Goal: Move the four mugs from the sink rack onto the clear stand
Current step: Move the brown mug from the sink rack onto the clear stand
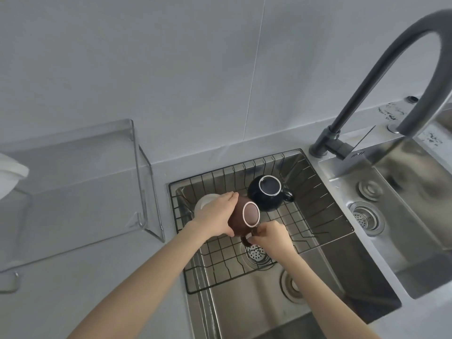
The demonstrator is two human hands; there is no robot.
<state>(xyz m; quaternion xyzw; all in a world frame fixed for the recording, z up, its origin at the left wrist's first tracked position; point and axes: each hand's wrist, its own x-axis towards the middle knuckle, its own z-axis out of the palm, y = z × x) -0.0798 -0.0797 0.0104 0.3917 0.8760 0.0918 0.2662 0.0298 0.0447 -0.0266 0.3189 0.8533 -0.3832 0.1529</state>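
A brown mug (241, 222) is held upside down over the black wire sink rack (315, 204). My left hand (215, 214) wraps its body from the left, and my right hand (269, 234) pinches its handle from the right. Behind it a dark blue mug (265, 195) stands upside down on the rack, handle to the right. A white mug (203, 200) sits at the rack's left edge, mostly hidden by my left hand. The clear stand (85, 187) sits on the counter to the left of the sink; a white object (9, 178) shows at its far left.
The steel sink (256, 297) has a drain under the rack. A tall grey faucet (381, 69) arches over a second basin (403, 216) at the right. A grey tiled wall rises behind the counter.
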